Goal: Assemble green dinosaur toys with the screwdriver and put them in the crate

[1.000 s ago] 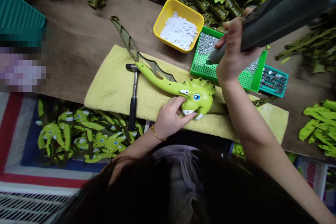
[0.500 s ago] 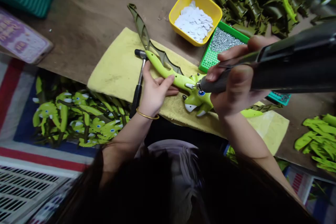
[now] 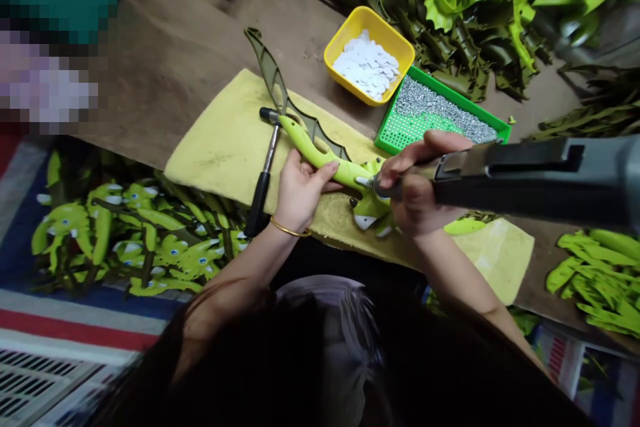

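Observation:
A lime-green plastic toy dragon with dark olive wings lies on a yellow cloth pad. My left hand is closed around its tail part, thumb on top and fingers beneath. My right hand grips a black power screwdriver near its nose, held almost level from the right. The tool's tip meets the toy beside its head; the exact contact point is partly covered by my fingers. A hammer with a black handle lies on the pad left of my left hand.
Behind the pad stand a yellow bowl of white discs and a green tray of small screws. Olive and green plastic parts are heaped at the back right, more green parts at right. Assembled toys pile up below the table's left edge.
The view has shifted, so the bowl and tray sit lower in the picture. The screwdriver's rear has tilted down slightly; its tip stays at the toy, and my left hand keeps its hold.

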Demonstrator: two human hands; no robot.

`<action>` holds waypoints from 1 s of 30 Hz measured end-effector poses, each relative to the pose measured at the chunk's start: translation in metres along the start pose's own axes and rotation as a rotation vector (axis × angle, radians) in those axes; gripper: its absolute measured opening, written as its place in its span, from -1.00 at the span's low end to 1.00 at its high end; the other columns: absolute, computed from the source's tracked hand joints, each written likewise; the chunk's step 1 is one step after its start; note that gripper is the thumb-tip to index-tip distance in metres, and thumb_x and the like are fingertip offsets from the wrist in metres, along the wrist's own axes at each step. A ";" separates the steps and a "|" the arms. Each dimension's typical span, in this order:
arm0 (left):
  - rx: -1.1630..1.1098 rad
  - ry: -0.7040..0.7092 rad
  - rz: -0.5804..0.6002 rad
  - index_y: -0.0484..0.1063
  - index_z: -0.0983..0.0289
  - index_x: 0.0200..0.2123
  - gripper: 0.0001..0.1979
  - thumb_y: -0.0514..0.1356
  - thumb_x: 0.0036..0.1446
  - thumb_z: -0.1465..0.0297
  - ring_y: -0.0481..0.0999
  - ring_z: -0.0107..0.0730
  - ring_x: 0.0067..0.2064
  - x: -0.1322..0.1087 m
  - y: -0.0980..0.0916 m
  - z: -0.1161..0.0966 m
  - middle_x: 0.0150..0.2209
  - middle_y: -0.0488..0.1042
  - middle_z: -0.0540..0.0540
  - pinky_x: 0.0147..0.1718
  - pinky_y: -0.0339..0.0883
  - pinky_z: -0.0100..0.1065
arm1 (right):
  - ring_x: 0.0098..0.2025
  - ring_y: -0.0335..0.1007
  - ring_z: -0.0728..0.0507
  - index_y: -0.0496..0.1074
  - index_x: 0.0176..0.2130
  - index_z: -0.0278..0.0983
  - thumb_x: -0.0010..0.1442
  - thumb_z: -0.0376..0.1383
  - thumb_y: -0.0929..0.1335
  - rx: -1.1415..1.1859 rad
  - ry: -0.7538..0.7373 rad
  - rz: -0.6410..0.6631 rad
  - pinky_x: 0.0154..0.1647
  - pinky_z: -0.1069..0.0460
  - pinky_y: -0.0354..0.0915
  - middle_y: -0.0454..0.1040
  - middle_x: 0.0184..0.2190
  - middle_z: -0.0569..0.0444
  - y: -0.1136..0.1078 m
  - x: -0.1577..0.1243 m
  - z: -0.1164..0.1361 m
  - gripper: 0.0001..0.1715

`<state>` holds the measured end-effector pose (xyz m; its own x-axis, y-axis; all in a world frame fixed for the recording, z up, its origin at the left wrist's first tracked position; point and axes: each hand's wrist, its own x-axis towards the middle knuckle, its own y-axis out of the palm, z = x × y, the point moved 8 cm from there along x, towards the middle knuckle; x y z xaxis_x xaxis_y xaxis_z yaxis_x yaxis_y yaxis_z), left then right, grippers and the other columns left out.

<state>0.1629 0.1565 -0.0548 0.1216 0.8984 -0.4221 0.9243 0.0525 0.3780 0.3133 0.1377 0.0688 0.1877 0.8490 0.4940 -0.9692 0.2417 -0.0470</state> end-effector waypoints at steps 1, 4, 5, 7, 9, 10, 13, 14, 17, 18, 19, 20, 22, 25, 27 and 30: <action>-0.004 -0.007 0.010 0.24 0.22 -0.12 -0.40 0.46 -0.19 0.30 0.60 -0.34 -0.29 -0.001 0.001 0.000 -0.27 0.50 0.01 -0.43 0.55 -0.42 | -0.66 0.19 0.06 0.38 -0.04 0.08 0.07 0.08 0.42 0.014 -0.076 -0.098 -0.73 0.08 0.18 0.39 -0.46 0.26 -0.009 0.007 0.009 -0.53; -0.003 -0.027 0.049 0.21 0.22 -0.13 -0.40 0.46 -0.20 0.32 0.60 -0.34 -0.28 -0.004 0.006 0.002 -0.26 0.49 0.01 -0.41 0.58 -0.36 | -0.62 0.20 0.08 0.36 -0.03 0.01 0.17 0.04 0.37 0.011 -0.183 -0.410 -0.64 0.05 0.22 0.41 -0.30 0.22 -0.039 0.031 0.007 -0.60; 0.002 -0.042 0.064 0.20 0.22 -0.15 -0.40 0.46 -0.20 0.32 0.60 -0.34 -0.27 -0.005 0.009 0.005 -0.26 0.48 0.00 -0.40 0.59 -0.35 | -0.57 0.23 0.07 0.31 0.00 -0.02 0.18 0.05 0.36 -0.023 -0.142 -0.458 -0.56 0.02 0.27 0.41 -0.24 0.18 -0.046 0.040 -0.005 -0.56; 0.014 -0.080 0.087 0.19 0.23 -0.18 -0.42 0.45 -0.20 0.33 0.59 -0.34 -0.26 -0.006 0.014 0.011 -0.27 0.46 -0.01 -0.38 0.59 -0.34 | -0.49 0.27 0.01 0.20 0.10 -0.05 0.16 0.13 0.34 -0.107 -0.016 -0.468 -0.40 -0.05 0.35 0.42 -0.17 0.09 -0.055 0.056 -0.040 -0.38; 0.021 -0.115 0.091 0.20 0.25 -0.21 -0.44 0.45 -0.21 0.32 0.59 -0.37 -0.27 -0.006 0.017 0.017 -0.29 0.44 -0.02 -0.37 0.59 -0.34 | -0.46 0.30 -0.04 0.14 0.15 -0.06 0.16 0.22 0.27 -0.172 0.094 -0.447 -0.34 -0.09 0.37 0.45 -0.23 0.07 -0.061 0.063 -0.075 -0.28; 0.022 -0.122 0.087 0.20 0.25 -0.22 -0.44 0.45 -0.21 0.32 0.58 -0.38 -0.27 -0.005 0.017 0.019 -0.29 0.44 -0.02 -0.37 0.59 -0.34 | -0.45 0.32 -0.06 0.15 0.16 -0.05 0.17 0.25 0.23 -0.189 0.122 -0.426 -0.32 -0.10 0.37 0.45 -0.28 0.09 -0.062 0.064 -0.088 -0.28; 0.032 -0.122 0.078 0.22 0.25 -0.22 -0.44 0.46 -0.22 0.31 0.58 -0.38 -0.27 -0.002 0.016 0.020 -0.28 0.44 -0.02 -0.35 0.60 -0.32 | -0.46 0.33 -0.06 0.22 0.11 -0.01 0.18 0.25 0.21 -0.221 0.109 -0.390 -0.32 -0.09 0.38 0.44 -0.41 0.16 -0.060 0.060 -0.103 -0.34; 0.039 -0.121 0.077 0.22 0.24 -0.22 -0.44 0.46 -0.23 0.31 0.58 -0.37 -0.27 -0.001 0.015 0.020 -0.28 0.44 -0.01 -0.35 0.60 -0.31 | -0.48 0.32 -0.05 0.23 0.09 0.01 0.18 0.25 0.22 -0.241 0.094 -0.400 -0.34 -0.08 0.38 0.44 -0.43 0.17 -0.059 0.059 -0.102 -0.37; 0.055 -0.120 0.082 0.22 0.24 -0.22 -0.46 0.46 -0.21 0.30 0.58 -0.34 -0.25 -0.001 0.015 0.020 -0.27 0.44 -0.01 -0.33 0.61 -0.29 | -0.52 0.29 -0.05 0.26 0.07 0.02 0.17 0.26 0.22 -0.310 0.065 -0.413 -0.39 -0.06 0.36 0.43 -0.47 0.17 -0.056 0.056 -0.094 -0.39; 0.057 -0.117 0.086 0.22 0.23 -0.22 -0.47 0.45 -0.19 0.31 0.58 -0.35 -0.25 -0.001 0.015 0.019 -0.27 0.44 -0.01 -0.32 0.61 -0.28 | -0.52 0.29 -0.05 0.27 0.06 -0.01 0.17 0.26 0.22 -0.324 0.053 -0.410 -0.40 -0.05 0.36 0.42 -0.48 0.17 -0.054 0.057 -0.091 -0.37; 0.055 -0.114 0.092 0.22 0.23 -0.22 -0.47 0.45 -0.18 0.31 0.58 -0.36 -0.25 -0.001 0.014 0.019 -0.27 0.43 -0.02 -0.31 0.61 -0.28 | -0.53 0.29 -0.04 0.28 0.05 -0.04 0.16 0.27 0.23 -0.326 0.033 -0.412 -0.41 -0.05 0.36 0.41 -0.49 0.17 -0.053 0.058 -0.087 -0.35; 0.050 -0.113 0.099 0.22 0.23 -0.22 -0.48 0.45 -0.18 0.32 0.58 -0.37 -0.25 -0.001 0.014 0.019 -0.27 0.43 -0.02 -0.30 0.60 -0.28 | -0.54 0.29 -0.03 0.29 0.04 -0.06 0.14 0.26 0.26 -0.313 0.003 -0.427 -0.43 -0.04 0.35 0.41 -0.49 0.17 -0.052 0.060 -0.081 -0.35; 0.027 -0.121 0.110 0.23 0.24 -0.21 -0.48 0.45 -0.17 0.32 0.58 -0.38 -0.25 0.000 0.014 0.020 -0.27 0.43 -0.02 -0.30 0.60 -0.31 | -0.59 0.25 0.03 0.32 -0.01 -0.10 0.09 0.23 0.33 -0.241 -0.100 -0.492 -0.49 0.01 0.32 0.41 -0.45 0.18 -0.053 0.061 -0.064 -0.35; -0.012 -0.135 0.124 0.26 0.24 -0.21 -0.49 0.46 -0.16 0.28 0.59 -0.34 -0.23 0.001 0.012 0.023 -0.28 0.45 -0.01 -0.33 0.58 -0.36 | -0.62 0.22 0.11 0.35 -0.07 -0.15 0.08 0.14 0.40 -0.072 -0.255 -0.544 -0.62 0.11 0.23 0.40 -0.39 0.20 -0.050 0.058 -0.030 -0.42; -0.030 -0.128 0.130 0.27 0.25 -0.23 -0.50 0.46 -0.15 0.25 0.59 -0.34 -0.25 0.002 0.012 0.023 -0.30 0.46 -0.01 -0.35 0.57 -0.36 | -0.61 0.26 0.13 0.39 -0.06 -0.14 0.13 0.06 0.39 0.029 -0.276 -0.467 -0.67 0.16 0.20 0.40 -0.37 0.21 -0.040 0.054 -0.011 -0.53; -0.067 -0.124 0.144 0.26 0.25 -0.24 -0.49 0.47 -0.16 0.24 0.58 -0.38 -0.32 0.002 0.013 0.023 -0.34 0.48 -0.03 -0.37 0.57 -0.37 | -0.44 0.44 0.08 0.47 -0.06 -0.11 0.19 -0.06 0.37 0.078 -0.316 -0.286 -0.66 0.17 0.30 0.43 -0.23 0.18 -0.020 0.039 0.011 -0.66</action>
<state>0.1838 0.1491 -0.0697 0.2983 0.8383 -0.4564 0.8686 -0.0402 0.4939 0.3380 0.1610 0.0990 0.4041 0.5644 0.7198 -0.8967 0.4000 0.1898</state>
